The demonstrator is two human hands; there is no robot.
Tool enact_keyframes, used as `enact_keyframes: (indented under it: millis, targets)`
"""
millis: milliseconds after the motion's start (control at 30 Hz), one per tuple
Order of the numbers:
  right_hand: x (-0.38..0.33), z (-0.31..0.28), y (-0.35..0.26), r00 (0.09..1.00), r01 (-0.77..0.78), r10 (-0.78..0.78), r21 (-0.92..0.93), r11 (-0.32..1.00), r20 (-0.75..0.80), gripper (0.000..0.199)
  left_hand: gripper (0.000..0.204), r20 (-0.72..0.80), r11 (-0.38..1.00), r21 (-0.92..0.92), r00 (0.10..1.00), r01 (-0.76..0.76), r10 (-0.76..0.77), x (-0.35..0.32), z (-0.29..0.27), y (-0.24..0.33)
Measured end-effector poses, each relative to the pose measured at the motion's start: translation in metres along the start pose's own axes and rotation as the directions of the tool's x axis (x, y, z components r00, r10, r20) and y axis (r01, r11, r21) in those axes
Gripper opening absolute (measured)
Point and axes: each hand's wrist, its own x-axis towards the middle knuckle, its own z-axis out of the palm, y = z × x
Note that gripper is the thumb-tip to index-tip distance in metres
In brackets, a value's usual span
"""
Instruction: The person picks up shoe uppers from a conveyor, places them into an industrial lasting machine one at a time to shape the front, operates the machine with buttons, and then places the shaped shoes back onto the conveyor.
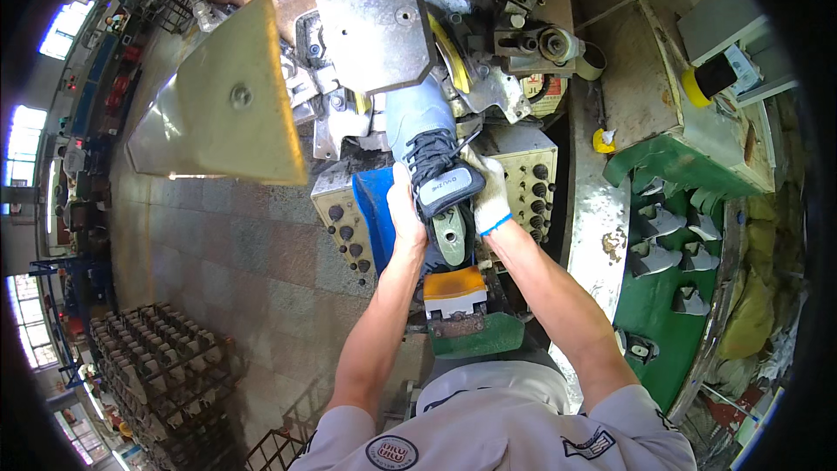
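Note:
A grey-blue shoe upper (420, 111) with dark laces and a dark padded tongue sits with its toe under a metal plate (375, 22) of the machine. Inside its opening shows a green shoe last (451, 240) with a round hole. My bare left hand (404, 208) presses along the shoe's left side, closed against it. On the opposite side my right hand (491, 194), in a white glove with a blue cuff, grips the shoe near the tongue. Most fingers of both hands are hidden behind the shoe. An orange pad (455, 283) on a metal bracket stands just below the heel end.
A large yellowish translucent guard (222, 100) juts out left of the machine. Control boxes with dark knobs (532, 192) flank the shoe. At right, a green shelf (656, 305) holds several shoe pieces beside a metal ledge (597, 227). A loaded rack (166, 366) stands at lower left.

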Motion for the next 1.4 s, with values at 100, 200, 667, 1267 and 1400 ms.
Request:
enact_keyframes:
  millis: [100, 200, 667, 1267, 1400]
  targets:
    - [0.009, -0.011, 0.002, 1.0, -0.005, 0.005, -0.034, 0.999, -0.004, 0.036, 0.056, -0.015, 0.997, 0.078, 1.0, -0.012, 0.013, 0.004, -0.006, -0.004]
    - [-0.012, -0.021, -0.013, 0.99, 0.009, -0.041, -0.228, 0.974, -0.137, 0.042, 0.055, 0.003, 0.863, 0.488, 0.99, -0.126, 0.143, -0.016, -0.034, -0.01]
    - [-0.191, -0.175, -0.102, 0.945, -0.051, 0.0, -0.146, 0.988, -0.328, 0.047, 0.061, 0.306, 0.009, 0.951, 0.932, -0.31, -0.196, -0.143, -0.203, -0.093]
    - [-0.239, 0.009, -0.102, 0.932, -0.089, 0.026, 0.159, 0.983, 0.361, 0.06, 0.052, 0.06, 0.953, 0.106, 0.955, 0.284, -0.291, -0.267, -0.026, 0.097]
    - [-0.237, -0.034, -0.14, 0.967, -0.25, 0.167, 0.582, 0.774, 0.192, 0.046, 0.027, -0.094, 0.719, 0.687, 0.994, 0.104, -0.054, -0.248, 0.067, 0.059]
